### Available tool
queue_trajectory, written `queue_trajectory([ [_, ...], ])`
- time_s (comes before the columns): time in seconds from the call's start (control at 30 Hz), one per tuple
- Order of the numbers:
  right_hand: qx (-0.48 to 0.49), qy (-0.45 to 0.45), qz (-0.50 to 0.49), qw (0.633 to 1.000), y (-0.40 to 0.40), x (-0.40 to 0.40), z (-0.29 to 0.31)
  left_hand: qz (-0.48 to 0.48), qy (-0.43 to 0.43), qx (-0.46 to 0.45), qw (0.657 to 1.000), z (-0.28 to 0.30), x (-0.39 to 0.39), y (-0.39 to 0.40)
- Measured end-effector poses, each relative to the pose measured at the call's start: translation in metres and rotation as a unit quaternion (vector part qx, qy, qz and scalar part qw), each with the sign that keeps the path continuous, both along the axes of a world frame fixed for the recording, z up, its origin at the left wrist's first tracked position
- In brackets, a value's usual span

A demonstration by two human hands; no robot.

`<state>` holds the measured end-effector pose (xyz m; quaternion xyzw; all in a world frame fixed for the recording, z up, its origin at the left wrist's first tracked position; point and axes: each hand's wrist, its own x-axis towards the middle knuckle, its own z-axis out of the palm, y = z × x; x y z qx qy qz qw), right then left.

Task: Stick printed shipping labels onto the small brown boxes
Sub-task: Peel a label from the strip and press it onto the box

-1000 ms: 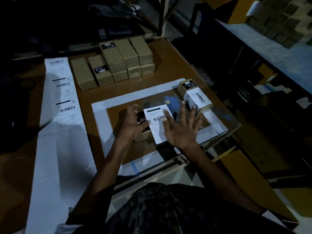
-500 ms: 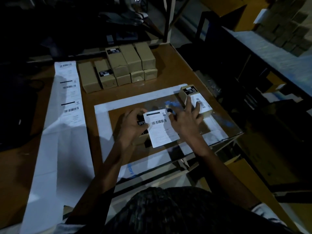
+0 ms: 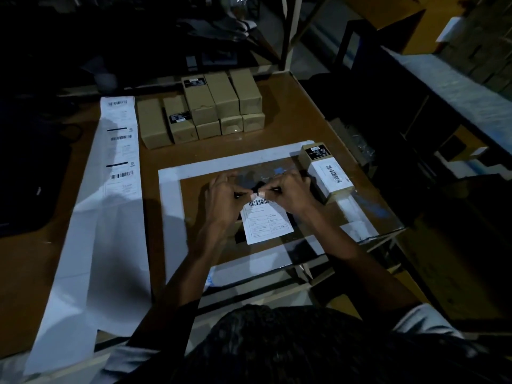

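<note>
Both hands have closed in from flat pressing: the left hand [image 3: 225, 196] and right hand [image 3: 291, 194] now pinch the far edge of the label [image 3: 266, 220], which lies on the box [image 3: 238, 227] between them, apparently folding it over the end.

A brown wooden table [image 3: 293, 106] fills the middle of the frame. A white rectangular border [image 3: 169, 206] frames a glossy patch at its centre. At the left edge lies a dark flat object [image 3: 30, 173], too dim to identify. A pale upright post [image 3: 288, 31] rises at the top centre. In the upper right runs a long grey-topped bench [image 3: 454, 87], with stacked cartons [image 3: 487, 42] dimly visible behind it.
</note>
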<state>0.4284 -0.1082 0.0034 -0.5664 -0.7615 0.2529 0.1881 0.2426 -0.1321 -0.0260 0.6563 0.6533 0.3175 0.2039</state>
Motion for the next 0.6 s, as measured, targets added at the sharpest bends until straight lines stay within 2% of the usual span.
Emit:
queue_trajectory([
  [0.2, -0.044, 0.006, -0.028, 0.999, 0.006, 0.007, -0.006, -0.013, 0.003, -0.024, 1.000, -0.024, -0.016, 0.011],
  [0.33, -0.083, 0.009, -0.061, 0.995, 0.009, 0.016, -0.017, 0.025, 0.019, -0.044, 0.999, -0.031, -0.022, 0.015],
  [0.43, -0.095, -0.036, -0.080, 0.992, 0.014, 0.018, -0.017, 0.058, 0.021, -0.070, 0.996, -0.025, -0.021, 0.010],
  [0.5, -0.078, -0.019, -0.069, 0.994, 0.015, 0.014, -0.011, 0.031, 0.033, -0.049, 0.998, -0.017, -0.019, 0.012],
  [0.57, -0.073, 0.047, -0.012, 0.996, 0.015, 0.006, -0.007, -0.015, 0.046, -0.031, 0.998, -0.011, -0.014, 0.015],
  [0.6, -0.074, 0.049, 0.018, 0.996, 0.013, 0.001, -0.005, -0.040, 0.050, -0.021, 0.998, -0.009, -0.012, 0.016],
])
